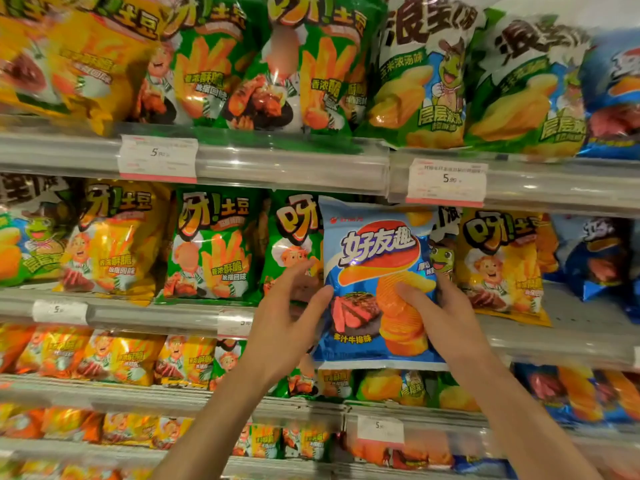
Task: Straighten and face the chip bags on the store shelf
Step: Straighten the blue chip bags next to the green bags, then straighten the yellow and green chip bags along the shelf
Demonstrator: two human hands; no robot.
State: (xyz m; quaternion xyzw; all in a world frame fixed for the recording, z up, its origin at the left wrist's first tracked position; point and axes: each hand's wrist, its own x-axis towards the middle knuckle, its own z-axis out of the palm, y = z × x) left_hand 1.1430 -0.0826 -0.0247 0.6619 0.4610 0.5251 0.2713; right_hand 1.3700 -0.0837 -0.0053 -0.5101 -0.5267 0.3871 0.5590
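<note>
A blue chip bag with a steak picture is held upright in front of the middle shelf, front facing me. My right hand grips its lower right side, thumb on the front. My left hand is at the bag's left edge, thumb touching it, fingers spread behind toward a green bag. The blue bag hides part of that green bag and of a frog-printed bag.
Green and yellow chip bags stand in rows on the middle shelf, more blue bags at the far right. Shelves above and below are packed with bags. Price tags hang on the clear rails.
</note>
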